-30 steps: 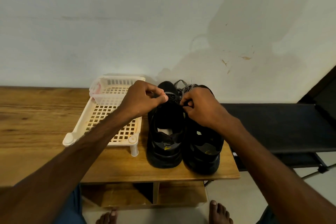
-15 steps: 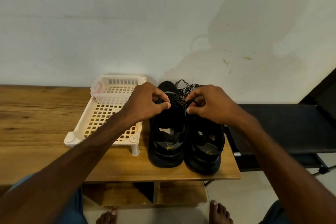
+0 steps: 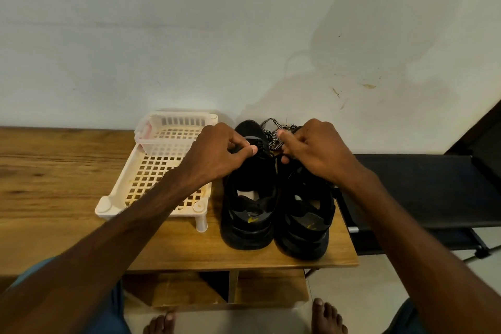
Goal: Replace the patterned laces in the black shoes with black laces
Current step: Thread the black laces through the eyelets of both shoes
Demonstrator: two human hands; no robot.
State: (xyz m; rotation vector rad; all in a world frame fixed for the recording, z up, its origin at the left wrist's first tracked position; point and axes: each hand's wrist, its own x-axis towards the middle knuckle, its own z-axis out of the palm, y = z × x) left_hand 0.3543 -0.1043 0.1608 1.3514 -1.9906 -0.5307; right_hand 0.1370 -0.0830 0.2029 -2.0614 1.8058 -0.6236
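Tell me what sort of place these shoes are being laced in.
Likely a room in a home, though I can't be sure: a wooden table against a plain, stained wall, a white plastic rack beside the black shoes, and bare feet on a pale floor.

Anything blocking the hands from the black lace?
Nothing visible: the left hand pinches the black lace over the left shoe, the right hand curls its fingers round the other end. The patterned laces lie behind.
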